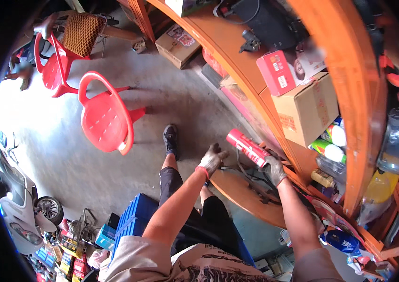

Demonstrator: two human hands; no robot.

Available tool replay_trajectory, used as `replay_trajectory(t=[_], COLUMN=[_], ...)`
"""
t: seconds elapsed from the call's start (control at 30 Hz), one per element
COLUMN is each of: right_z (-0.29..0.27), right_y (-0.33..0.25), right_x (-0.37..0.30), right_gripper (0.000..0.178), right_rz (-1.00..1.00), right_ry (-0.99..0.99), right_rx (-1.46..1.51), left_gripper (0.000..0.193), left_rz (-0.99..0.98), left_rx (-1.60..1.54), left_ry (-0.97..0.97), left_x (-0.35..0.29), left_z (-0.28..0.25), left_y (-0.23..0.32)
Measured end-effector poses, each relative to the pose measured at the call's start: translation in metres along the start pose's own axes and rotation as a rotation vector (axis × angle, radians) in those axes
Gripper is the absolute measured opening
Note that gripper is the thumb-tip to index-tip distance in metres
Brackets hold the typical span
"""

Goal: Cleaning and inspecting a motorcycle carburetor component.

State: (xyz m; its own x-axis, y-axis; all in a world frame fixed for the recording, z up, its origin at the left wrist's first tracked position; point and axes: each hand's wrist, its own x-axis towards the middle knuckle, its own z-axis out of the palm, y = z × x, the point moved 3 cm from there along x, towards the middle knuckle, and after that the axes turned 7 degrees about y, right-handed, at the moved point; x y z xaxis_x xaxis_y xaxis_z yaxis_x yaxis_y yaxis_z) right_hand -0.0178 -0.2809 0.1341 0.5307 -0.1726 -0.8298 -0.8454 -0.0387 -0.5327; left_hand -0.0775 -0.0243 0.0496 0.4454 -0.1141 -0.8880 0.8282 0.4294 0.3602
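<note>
My right hand (274, 170), in a greyish work glove, grips the lower end of a red cylindrical can (248, 147) with white markings. The can is tilted, its far end pointing up and left, above a round-edged wooden tabletop (237, 190). My left hand (212, 159) also wears a glove, with a red band at the wrist. Its fingers are apart and hold nothing; it hovers just left of the can without touching it.
An orange wooden shelf (363, 94) on the right holds a cardboard box (306, 109), a red box (275, 73) and several bottles. Two red plastic chairs (103, 122) stand ahead left. A blue crate (136, 214), a scooter (21, 207) and packed goods lie at lower left.
</note>
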Motion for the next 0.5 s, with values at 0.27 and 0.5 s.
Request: replay_trajectory(t=[0.27,0.5], right_z=[0.095,0.079], right_y=[-0.022,-0.02], right_x=[-0.133,-0.214], right_gripper=[0.053,0.074], right_rz=[-0.304,-0.593], right_ry=[-0.036,-0.065], right_rx=[-0.298,-0.886], left_gripper=[0.047,0.044], left_rz=[-0.127,-0.131], left_rx=[-0.865,-0.752], left_ry=[-0.361,-0.119], left_x=[-0.107,-0.104], left_z=[0.013,-0.002], left_y=[0.038,0.029])
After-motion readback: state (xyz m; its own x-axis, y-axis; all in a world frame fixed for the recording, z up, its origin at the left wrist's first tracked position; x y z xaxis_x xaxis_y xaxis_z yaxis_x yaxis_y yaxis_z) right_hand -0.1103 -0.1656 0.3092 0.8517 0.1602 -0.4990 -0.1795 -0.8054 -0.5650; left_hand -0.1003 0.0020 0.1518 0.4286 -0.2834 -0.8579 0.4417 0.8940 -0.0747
